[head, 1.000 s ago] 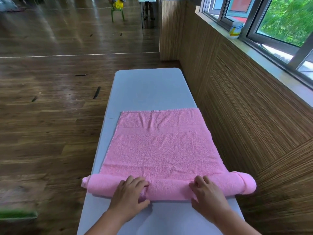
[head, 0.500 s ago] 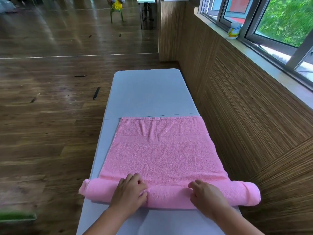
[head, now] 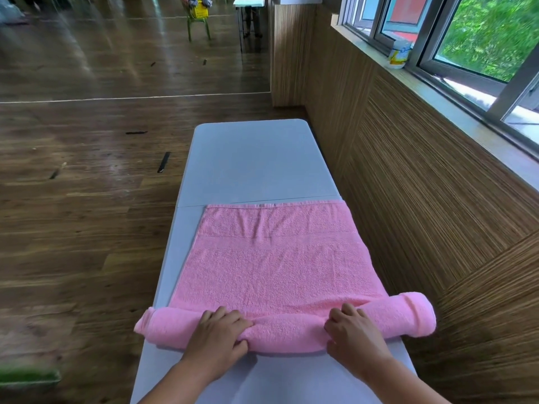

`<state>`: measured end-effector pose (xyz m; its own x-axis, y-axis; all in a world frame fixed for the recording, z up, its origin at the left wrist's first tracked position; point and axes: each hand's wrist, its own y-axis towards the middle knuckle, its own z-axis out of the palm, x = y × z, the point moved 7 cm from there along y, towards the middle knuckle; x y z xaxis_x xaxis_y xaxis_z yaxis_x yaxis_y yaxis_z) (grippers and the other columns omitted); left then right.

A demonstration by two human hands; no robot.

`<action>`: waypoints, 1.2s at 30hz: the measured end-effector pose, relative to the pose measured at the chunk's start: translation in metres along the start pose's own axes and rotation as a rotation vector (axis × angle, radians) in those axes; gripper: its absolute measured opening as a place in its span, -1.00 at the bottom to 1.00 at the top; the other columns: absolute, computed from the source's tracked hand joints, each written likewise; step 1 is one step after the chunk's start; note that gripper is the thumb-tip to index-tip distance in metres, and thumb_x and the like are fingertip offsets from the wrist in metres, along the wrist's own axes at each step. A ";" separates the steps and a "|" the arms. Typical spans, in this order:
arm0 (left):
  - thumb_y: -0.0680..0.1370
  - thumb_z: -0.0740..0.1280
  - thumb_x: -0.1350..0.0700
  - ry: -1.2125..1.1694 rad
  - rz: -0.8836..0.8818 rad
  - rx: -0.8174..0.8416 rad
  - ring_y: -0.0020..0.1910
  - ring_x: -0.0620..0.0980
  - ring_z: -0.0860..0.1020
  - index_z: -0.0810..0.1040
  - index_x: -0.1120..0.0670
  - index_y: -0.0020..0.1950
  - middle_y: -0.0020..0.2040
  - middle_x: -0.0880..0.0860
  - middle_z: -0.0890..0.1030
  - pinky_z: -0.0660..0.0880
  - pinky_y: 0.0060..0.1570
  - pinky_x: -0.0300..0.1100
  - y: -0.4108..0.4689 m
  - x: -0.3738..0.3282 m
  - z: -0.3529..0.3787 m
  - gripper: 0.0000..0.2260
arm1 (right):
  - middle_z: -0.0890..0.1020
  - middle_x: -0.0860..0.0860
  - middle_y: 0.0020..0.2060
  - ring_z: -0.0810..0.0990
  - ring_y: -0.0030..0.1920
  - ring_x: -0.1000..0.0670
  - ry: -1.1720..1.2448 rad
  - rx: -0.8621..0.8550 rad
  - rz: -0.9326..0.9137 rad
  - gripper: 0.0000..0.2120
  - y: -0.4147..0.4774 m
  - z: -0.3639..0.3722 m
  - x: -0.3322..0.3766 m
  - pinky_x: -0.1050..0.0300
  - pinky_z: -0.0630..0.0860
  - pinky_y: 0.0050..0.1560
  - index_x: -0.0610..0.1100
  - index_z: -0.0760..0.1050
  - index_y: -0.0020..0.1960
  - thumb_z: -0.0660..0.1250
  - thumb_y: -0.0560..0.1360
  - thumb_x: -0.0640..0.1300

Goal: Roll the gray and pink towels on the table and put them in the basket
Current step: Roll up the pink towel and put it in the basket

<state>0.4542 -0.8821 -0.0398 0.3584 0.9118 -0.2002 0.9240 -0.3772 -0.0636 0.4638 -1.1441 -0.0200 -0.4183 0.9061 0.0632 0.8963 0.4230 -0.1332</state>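
Observation:
A pink towel [head: 277, 263] lies spread on the long grey table [head: 250, 161], its near end wound into a thick roll that overhangs both table sides. My left hand [head: 218, 333] grips the roll left of centre, fingers curled over its top and thumb under. My right hand [head: 353, 330] grips the roll right of centre in the same way. No gray towel is in view. A yellow basket [head: 199, 11] with cloth in it sits on a green chair far back in the room.
A wood-panelled wall [head: 423, 199] runs close along the table's right side, under a window sill holding a white tub [head: 398, 56]. Wooden floor lies to the left. A green object [head: 29, 374] sits at the lower left edge.
The roll has grown thicker and the flat part of the towel shorter, its far edge drawn nearer. Both hands stay on the roll.

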 end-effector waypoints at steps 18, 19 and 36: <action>0.41 0.29 -0.42 -0.028 -0.014 -0.076 0.03 -0.14 0.47 0.57 -0.21 0.04 0.05 -0.25 0.50 0.43 -0.03 -0.15 -0.004 0.001 -0.002 -0.62 | 0.54 0.12 -0.08 0.49 -0.09 -0.03 0.072 -0.036 0.012 -0.66 -0.003 0.010 -0.015 0.08 0.52 -0.22 0.02 0.54 -0.05 0.42 0.18 -0.03; 0.34 0.32 -0.44 -0.012 -0.014 -0.031 0.07 -0.14 0.48 0.55 -0.22 0.12 0.11 -0.24 0.52 0.45 0.01 -0.14 -0.005 0.003 0.002 -0.53 | 0.56 0.12 -0.08 0.51 -0.10 -0.03 0.063 -0.026 0.022 -0.61 -0.003 0.007 -0.015 0.08 0.52 -0.23 0.03 0.54 -0.02 0.44 0.15 -0.01; 0.45 0.25 -0.12 0.034 -0.098 -0.049 -0.09 -0.07 0.42 0.48 -0.18 -0.04 -0.09 -0.16 0.42 0.39 -0.15 -0.13 0.007 0.002 -0.012 -0.87 | 0.49 0.07 -0.19 0.54 -0.29 -0.06 0.230 0.001 0.125 -0.88 0.011 0.008 -0.036 -0.04 0.47 -0.42 0.02 0.52 -0.12 0.38 0.43 -0.18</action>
<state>0.4630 -0.8805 -0.0286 0.2694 0.9493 -0.1617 0.9600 -0.2781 -0.0332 0.4874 -1.1717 -0.0317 -0.2594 0.9273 0.2698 0.9388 0.3077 -0.1551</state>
